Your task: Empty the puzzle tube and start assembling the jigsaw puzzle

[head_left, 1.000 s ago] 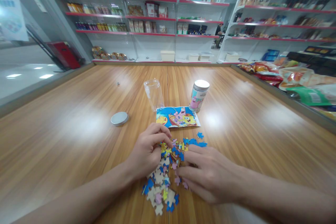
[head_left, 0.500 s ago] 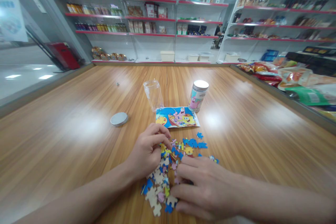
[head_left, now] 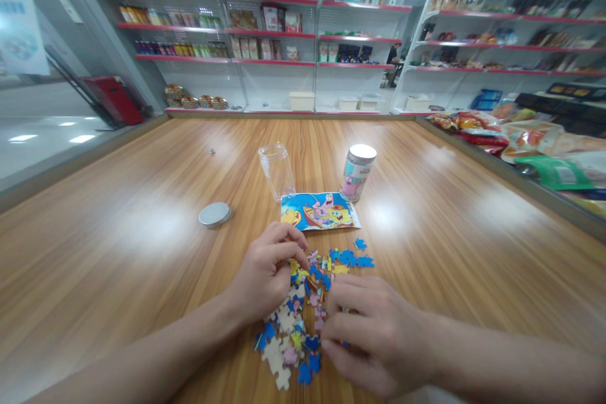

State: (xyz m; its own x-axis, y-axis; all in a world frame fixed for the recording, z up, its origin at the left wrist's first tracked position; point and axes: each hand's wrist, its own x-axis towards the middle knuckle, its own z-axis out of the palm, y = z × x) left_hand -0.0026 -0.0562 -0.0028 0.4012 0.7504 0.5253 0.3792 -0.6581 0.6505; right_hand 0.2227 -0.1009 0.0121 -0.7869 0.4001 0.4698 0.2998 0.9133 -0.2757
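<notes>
A heap of small jigsaw pieces, blue, yellow, pink and plain cardboard, lies on the wooden table in front of me. My left hand rests on the heap's left edge with fingers curled as in a pinch; what they hold is hidden. My right hand lies on the heap's right side, fingers bent and pressed onto the pieces. Just beyond the heap lies a cartoon picture card.
A clear empty jar and a lidded printed can stand behind the card. A round metal lid lies to the left. Snack bags line the table's right edge. Store shelves stand at the back.
My right hand has slid back toward me over the heap and its fingers have curled in, shifting several pieces. My left hand has hardly moved.
</notes>
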